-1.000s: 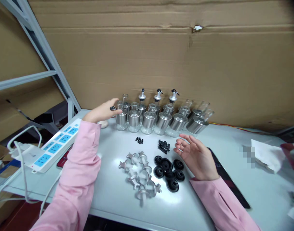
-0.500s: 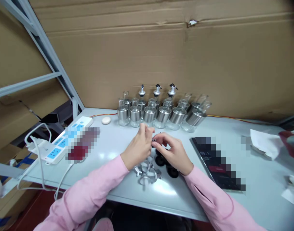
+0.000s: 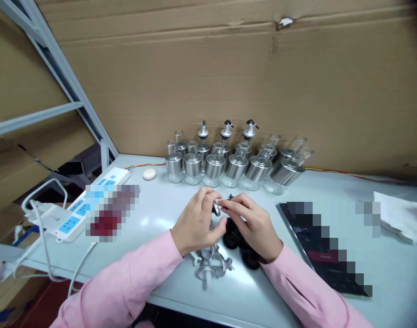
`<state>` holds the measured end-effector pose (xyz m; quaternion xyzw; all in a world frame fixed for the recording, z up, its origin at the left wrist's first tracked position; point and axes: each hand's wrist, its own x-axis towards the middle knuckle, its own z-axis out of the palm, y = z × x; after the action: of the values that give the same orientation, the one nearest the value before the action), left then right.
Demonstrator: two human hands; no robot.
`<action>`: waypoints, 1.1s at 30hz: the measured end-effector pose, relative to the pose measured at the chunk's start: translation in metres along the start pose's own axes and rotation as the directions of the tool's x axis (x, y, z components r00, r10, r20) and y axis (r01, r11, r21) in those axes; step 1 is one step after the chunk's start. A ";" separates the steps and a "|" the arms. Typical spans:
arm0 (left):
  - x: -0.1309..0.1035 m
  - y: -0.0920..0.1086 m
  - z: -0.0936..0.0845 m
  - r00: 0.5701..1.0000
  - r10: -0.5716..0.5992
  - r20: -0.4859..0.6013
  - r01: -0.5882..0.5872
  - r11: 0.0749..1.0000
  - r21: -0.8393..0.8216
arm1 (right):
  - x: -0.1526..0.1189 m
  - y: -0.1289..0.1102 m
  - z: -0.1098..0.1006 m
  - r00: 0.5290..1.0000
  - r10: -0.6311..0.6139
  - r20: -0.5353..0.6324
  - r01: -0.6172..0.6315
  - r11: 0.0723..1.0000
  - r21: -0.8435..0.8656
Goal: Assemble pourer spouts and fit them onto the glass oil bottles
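Left hand [image 3: 196, 223] and right hand [image 3: 254, 223] have moved close together from far apart.
A small silver top [image 3: 217, 209] sits between them, at three o'clock from the left hand, which grips it. The right hand is at its thin end; I cannot tell if it pinches. At six o'clock lie more silver parts [image 3: 206, 273]; at twelve stand glass bottles [image 3: 215, 170].

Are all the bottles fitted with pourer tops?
No: the front-row bottles have none; pourer tops sit only on three back-row bottles.
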<state>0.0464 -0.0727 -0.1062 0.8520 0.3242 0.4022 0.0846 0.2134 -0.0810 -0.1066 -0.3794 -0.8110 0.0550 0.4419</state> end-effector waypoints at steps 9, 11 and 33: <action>0.005 -0.002 -0.003 0.989 -0.058 0.137 0.048 0.996 0.076 | -0.003 0.000 -0.005 0.988 -0.143 -0.054 0.134 0.980 -0.150; 0.005 -0.001 -0.003 0.991 -0.040 0.125 0.030 0.996 0.081 | -0.002 0.002 -0.007 0.988 -0.137 -0.072 0.125 0.981 -0.150; 0.006 0.005 -0.005 0.990 0.139 -0.028 -0.135 0.984 0.114 | 0.001 -0.003 -0.016 0.951 0.208 -0.231 -0.224 0.974 -0.046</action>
<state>0.0484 -0.0740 -0.0973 0.8684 0.2884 0.4035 0.0032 0.2229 -0.0863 -0.0951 -0.4850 -0.7109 0.0308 0.5084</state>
